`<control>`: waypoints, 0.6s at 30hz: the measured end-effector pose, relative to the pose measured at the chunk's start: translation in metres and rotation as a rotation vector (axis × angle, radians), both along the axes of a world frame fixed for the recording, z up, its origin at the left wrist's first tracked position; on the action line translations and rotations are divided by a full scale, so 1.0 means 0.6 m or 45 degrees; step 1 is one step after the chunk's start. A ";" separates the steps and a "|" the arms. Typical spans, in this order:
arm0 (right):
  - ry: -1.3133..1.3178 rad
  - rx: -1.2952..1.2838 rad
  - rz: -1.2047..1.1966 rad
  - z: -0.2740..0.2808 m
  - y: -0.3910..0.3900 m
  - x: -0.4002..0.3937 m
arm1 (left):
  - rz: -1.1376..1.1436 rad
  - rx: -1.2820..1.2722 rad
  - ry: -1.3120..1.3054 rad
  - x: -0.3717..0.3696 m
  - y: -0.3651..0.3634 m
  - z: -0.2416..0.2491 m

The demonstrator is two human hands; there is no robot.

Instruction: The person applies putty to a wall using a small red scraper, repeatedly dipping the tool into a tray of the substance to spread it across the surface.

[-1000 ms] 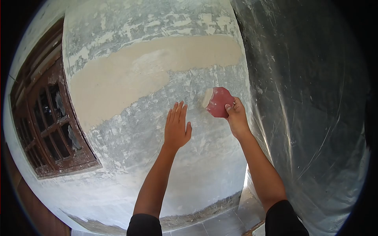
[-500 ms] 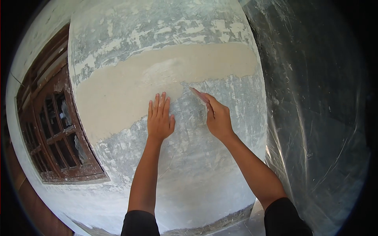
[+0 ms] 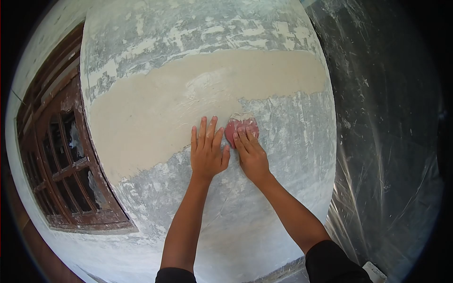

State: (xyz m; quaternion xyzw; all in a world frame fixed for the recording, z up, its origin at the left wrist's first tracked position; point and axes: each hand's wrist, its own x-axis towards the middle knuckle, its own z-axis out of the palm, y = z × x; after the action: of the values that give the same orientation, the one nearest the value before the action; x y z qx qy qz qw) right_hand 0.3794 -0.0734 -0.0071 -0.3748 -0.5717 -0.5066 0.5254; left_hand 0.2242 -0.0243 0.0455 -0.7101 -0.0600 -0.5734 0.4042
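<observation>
Wall [image 3: 264, 198], beige putty band [image 3: 155, 108] across upper part, grey lower area bare; right hand [image 3: 250, 151] fingers extended, pressing red scraper [image 3: 234, 127] flat at band's lower edge; left hand [image 3: 207, 148] open, empty, palm on wall beside it.

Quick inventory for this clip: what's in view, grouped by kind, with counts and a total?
Hands: 2, left hand flat on the wall, right hand pressing the red scraper
Red scraper: 1
Plaster wall with a beige putty band: 1
Wooden window: 1
Plastic sheet: 1
Total: 6
</observation>
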 end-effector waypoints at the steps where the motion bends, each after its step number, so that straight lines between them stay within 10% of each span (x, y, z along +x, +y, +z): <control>1: 0.003 -0.011 -0.007 0.001 0.001 -0.001 | 0.002 -0.003 0.002 -0.001 0.001 0.001; 9: -0.061 -0.039 -0.046 -0.043 -0.080 0.022 | -0.002 -0.020 0.039 -0.001 -0.006 0.000; 18: 0.247 -0.100 0.284 0.166 -0.119 0.073 | 0.240 0.041 0.360 0.000 -0.021 -0.016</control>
State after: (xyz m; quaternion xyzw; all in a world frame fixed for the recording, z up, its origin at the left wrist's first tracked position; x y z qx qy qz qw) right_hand 0.4231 -0.1451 0.0925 -0.3764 -0.5756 -0.3837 0.6163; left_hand 0.2244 -0.0367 0.0361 -0.7685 -0.0597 -0.4281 0.4718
